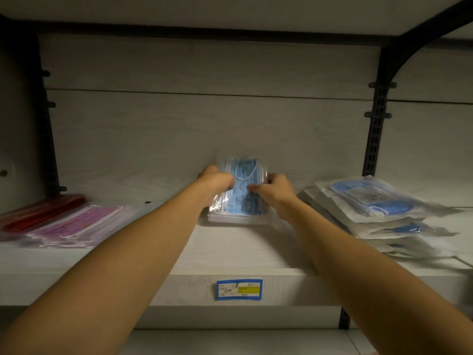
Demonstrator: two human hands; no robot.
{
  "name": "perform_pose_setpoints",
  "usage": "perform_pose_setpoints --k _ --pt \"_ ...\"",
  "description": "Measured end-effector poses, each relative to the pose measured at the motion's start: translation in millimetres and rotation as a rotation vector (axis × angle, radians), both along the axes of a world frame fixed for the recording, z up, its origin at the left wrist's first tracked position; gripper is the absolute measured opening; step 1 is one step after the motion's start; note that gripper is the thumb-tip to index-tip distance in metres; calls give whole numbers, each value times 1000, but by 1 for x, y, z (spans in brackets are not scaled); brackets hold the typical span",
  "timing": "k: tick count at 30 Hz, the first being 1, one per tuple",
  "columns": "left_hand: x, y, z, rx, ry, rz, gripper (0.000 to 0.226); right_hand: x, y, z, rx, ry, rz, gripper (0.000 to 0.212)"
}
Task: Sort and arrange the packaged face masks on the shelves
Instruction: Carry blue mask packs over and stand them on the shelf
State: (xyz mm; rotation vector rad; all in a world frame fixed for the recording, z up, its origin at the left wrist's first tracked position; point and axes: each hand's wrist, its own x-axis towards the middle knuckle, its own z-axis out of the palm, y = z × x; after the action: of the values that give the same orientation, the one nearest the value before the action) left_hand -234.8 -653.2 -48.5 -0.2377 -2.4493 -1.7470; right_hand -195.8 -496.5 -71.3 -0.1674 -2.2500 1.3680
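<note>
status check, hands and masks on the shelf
Left hand and right hand both grip blue mask pack, upright mid-shelf. Pink packs left, blue stack right. Nothing blocking.

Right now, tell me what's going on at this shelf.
A person holds a clear plastic pack of light blue face masks with both hands, left hand and right hand, at the middle of the white shelf. Pink mask packs and red packs lie left; a stack of clear-bagged blue masks lies right.
</note>
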Motion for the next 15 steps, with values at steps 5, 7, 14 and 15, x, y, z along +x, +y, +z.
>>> perform_pose_setpoints --k 5,7,14,15 --pt "8 -9 2 -151 -34 4 11 10 -8 -1 79 -111 29 29" --pt "10 -14 1 -247 -47 8 11 14 -12 -1 105 -145 53 26" --pt "20 -22 -1 -556 -231 -48 21 20 -19 -3 167 -332 130 37" --pt "20 -23 0 -584 -260 -46 23 19 -18 -4 170 -335 120 43"
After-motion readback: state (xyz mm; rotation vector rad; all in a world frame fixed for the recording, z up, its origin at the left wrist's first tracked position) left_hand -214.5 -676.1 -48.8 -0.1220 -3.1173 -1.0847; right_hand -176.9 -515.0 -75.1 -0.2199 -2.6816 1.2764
